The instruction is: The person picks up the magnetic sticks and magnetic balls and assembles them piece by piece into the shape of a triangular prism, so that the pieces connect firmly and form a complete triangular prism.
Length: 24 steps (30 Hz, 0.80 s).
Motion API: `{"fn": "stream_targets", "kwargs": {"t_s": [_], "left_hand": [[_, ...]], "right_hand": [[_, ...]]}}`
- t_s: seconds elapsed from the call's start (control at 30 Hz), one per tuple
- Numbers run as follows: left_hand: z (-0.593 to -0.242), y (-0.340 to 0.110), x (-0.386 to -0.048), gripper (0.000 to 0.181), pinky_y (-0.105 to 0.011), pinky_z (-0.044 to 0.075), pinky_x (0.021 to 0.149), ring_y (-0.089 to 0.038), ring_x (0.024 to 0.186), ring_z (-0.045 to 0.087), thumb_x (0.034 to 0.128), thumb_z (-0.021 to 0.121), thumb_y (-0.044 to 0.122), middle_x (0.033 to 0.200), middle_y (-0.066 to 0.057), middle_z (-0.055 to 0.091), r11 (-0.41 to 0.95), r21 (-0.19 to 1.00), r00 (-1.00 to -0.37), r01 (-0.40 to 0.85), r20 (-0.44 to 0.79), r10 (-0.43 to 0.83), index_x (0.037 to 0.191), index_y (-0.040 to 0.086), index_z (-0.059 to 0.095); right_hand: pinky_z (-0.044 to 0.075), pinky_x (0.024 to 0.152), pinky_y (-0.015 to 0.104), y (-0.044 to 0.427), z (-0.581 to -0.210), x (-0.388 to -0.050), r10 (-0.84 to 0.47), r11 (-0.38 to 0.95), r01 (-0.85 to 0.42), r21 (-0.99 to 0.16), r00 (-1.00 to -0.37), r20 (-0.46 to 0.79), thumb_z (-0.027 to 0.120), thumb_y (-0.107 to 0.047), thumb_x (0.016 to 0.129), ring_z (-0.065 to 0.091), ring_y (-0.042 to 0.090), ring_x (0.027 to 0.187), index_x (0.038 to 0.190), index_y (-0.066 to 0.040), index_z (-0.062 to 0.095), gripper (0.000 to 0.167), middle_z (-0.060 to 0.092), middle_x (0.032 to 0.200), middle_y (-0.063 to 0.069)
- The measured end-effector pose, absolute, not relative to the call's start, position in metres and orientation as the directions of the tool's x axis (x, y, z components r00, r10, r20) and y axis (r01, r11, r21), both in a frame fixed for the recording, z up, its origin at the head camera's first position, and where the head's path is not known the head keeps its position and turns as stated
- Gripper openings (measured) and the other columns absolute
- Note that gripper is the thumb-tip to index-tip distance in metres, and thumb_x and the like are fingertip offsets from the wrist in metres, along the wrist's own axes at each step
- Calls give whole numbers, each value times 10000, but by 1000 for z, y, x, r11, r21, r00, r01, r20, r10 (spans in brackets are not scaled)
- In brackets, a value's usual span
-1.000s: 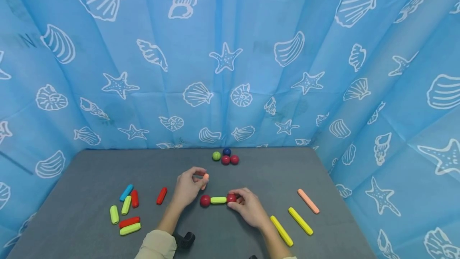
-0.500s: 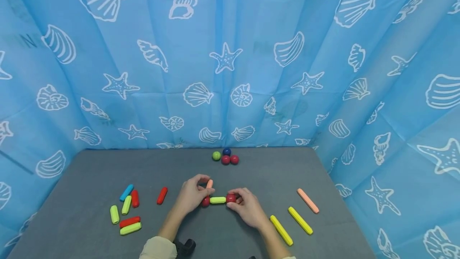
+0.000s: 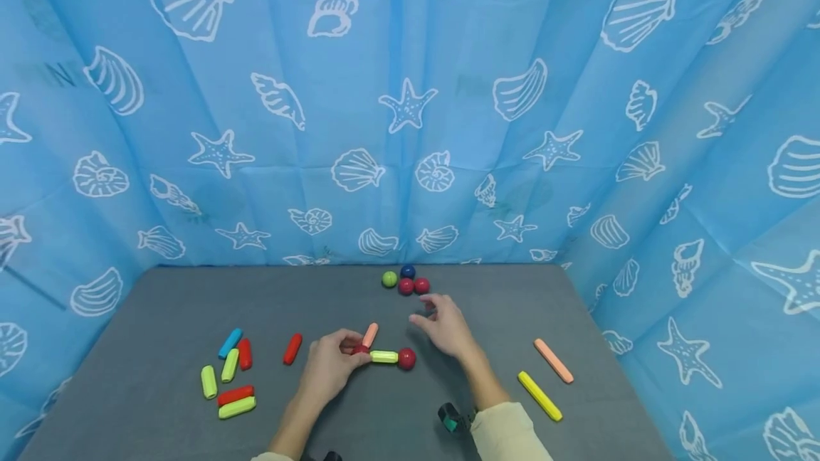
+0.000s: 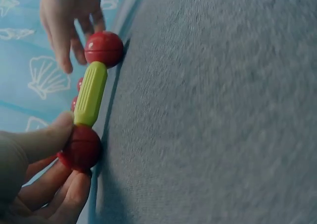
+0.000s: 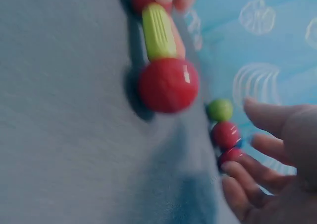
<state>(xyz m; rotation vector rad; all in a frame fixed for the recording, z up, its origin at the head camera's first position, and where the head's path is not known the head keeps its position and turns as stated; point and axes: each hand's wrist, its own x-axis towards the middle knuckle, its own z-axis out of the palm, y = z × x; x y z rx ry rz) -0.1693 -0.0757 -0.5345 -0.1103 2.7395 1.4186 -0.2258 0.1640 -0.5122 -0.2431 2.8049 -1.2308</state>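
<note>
A lime stick [image 3: 384,356] joins two red balls on the grey table in the head view. My left hand [image 3: 329,367] grips the left red ball [image 4: 82,147] between thumb and fingers. Behind that ball a peach stick [image 3: 369,335] points away, seemingly attached to it; the fingers hide the joint. The right red ball [image 3: 406,358] is free of any hand. My right hand [image 3: 448,327] hovers with parted, relaxed fingers, holding nothing. It is closest to the loose red balls [image 3: 421,286] at the back, apparently without touching them.
A green ball [image 3: 389,279] and a blue ball [image 3: 408,272] sit beside the loose red ones. Several short sticks, blue [image 3: 230,343], red [image 3: 292,348] and lime [image 3: 236,407], lie left. Right are a yellow stick [image 3: 540,396] and a peach stick [image 3: 554,361]. A blue shell-print curtain [image 3: 410,183] hangs behind.
My left hand brought the peach stick down to the left red ball and now holds that ball. My right hand let go of the right red ball and moved back toward the loose balls.
</note>
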Motion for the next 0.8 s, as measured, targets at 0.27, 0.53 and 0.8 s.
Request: {"fn": "stream_targets", "kwargs": {"t_s": [0.27, 0.53, 0.8], "left_hand": [[-536, -67, -165, 321, -306, 599, 725, -92, 839, 702, 759, 898, 187, 955, 11, 764, 560, 825, -997, -75, -69, -32, 1045, 129, 766], [-536, -68, -160, 277, -322, 595, 762, -100, 889, 711, 784, 878, 152, 978, 17, 774, 562, 825, -998, -53, -37, -40, 1040, 159, 773], [-533, -70, -160, 293, -363, 601, 811, -162, 984, 718, 843, 824, 110, 1087, -20, 766, 575, 817, -999, -49, -43, -24, 1123, 169, 759]], "right_hand": [[505, 918, 461, 172, -536, -278, -67, 731, -115, -673, -993, 97, 721, -207, 962, 580, 255, 1003, 1498, -81, 486, 599, 489, 1371, 198], [503, 896, 458, 175, -537, -276, -97, 768, -126, -628, -992, 81, 725, -179, 955, 588, 253, 992, 1262, -68, 658, 334, 613, 1163, 162], [539, 808, 378, 175, -523, -250, -230, 732, -149, -665, -973, -35, 756, -174, 929, 638, 164, 910, 1224, -102, 675, 314, 683, 1103, 77]]}}
